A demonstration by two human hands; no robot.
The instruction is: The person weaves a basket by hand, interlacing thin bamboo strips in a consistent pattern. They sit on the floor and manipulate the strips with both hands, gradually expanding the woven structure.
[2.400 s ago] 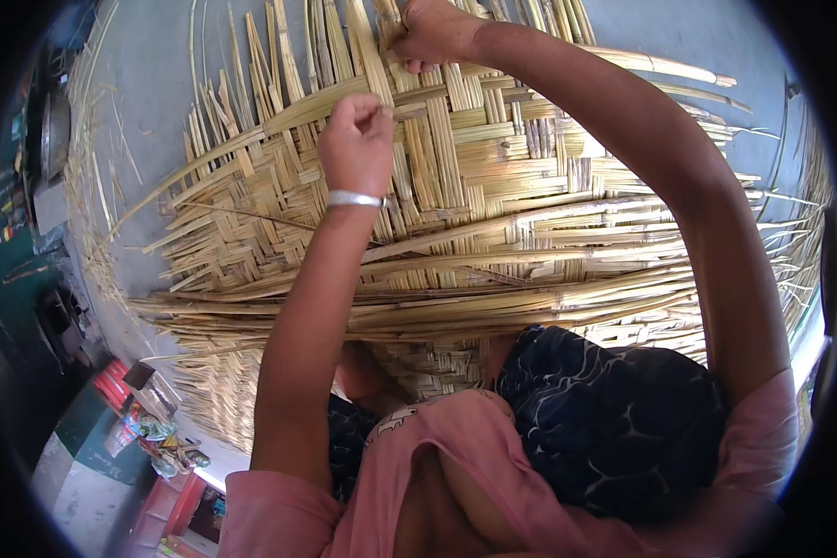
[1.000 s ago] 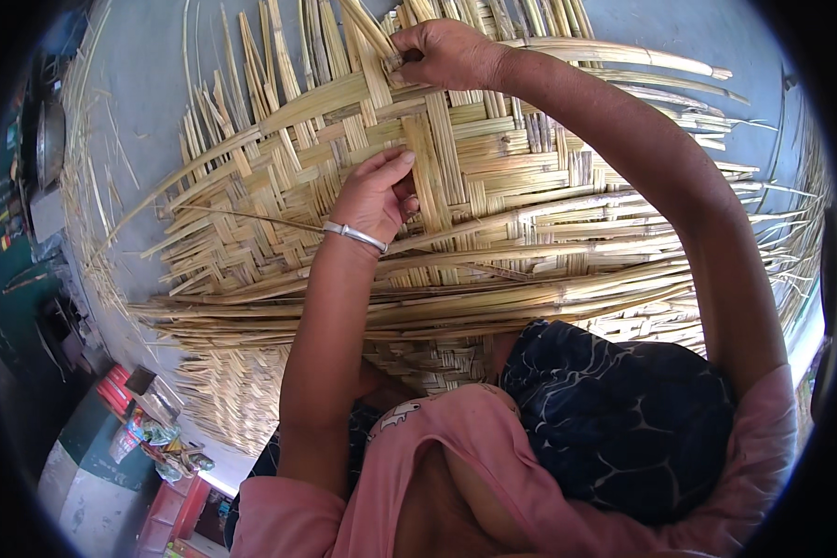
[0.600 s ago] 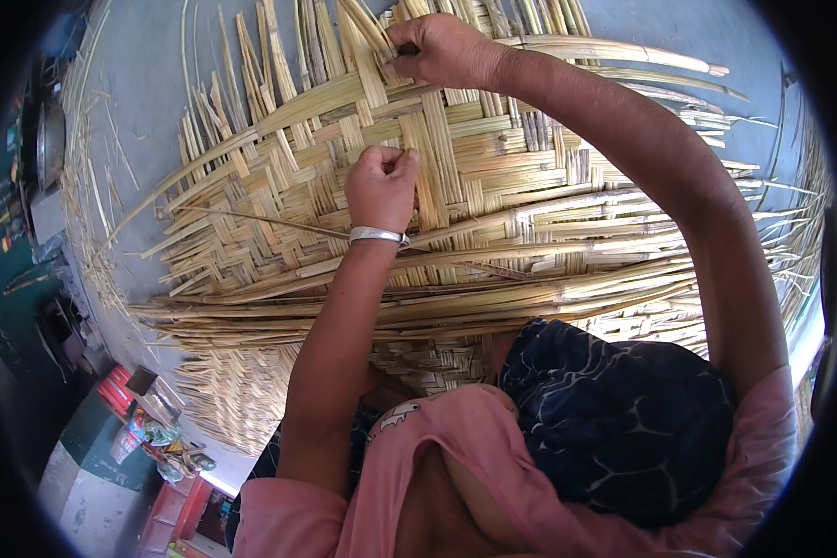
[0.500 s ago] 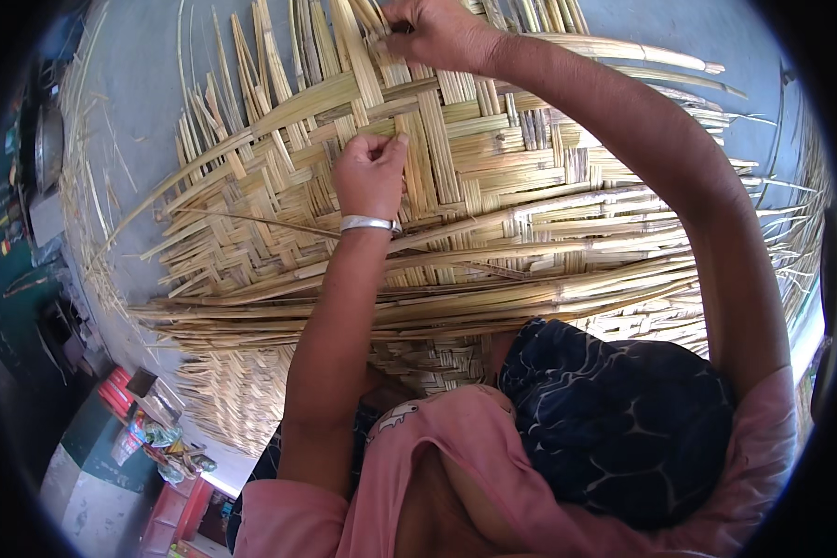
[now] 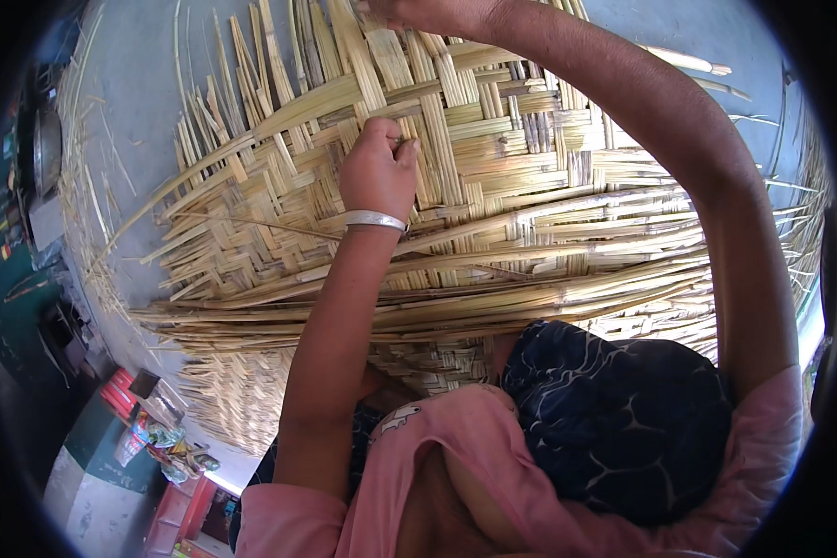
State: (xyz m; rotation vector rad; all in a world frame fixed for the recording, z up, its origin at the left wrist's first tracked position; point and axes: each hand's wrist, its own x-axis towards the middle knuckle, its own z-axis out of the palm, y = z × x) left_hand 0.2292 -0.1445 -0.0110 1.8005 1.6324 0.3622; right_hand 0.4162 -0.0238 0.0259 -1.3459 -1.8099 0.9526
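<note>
A large mat point(image 5: 493, 149) of pale, flat split-cane strips lies in front of me, partly woven, with loose ends fanning out on its far side. My left hand point(image 5: 378, 172), with a silver bangle at the wrist, rests on the mat near its middle. Its fingers are curled against the thumb; whatever they pinch is hidden. Beyond it, my right hand point(image 5: 428, 13) reaches to the top edge of the picture, partly cut off. Its closed fingers are at the upper end of a wide cane strip point(image 5: 388, 61) that runs down toward my left hand.
Long loose canes point(image 5: 530, 302) lie across the mat's near part, close to my knee in dark patterned cloth point(image 5: 623, 418). Cane scraps litter the grey floor point(image 5: 135, 112) at the left. Farther left stand red objects point(image 5: 119, 392) and plastic packets point(image 5: 158, 435).
My right hand has moved up to the picture's top edge, baring the wide strip below it. My left hand has shifted slightly up and right, its fingers more curled.
</note>
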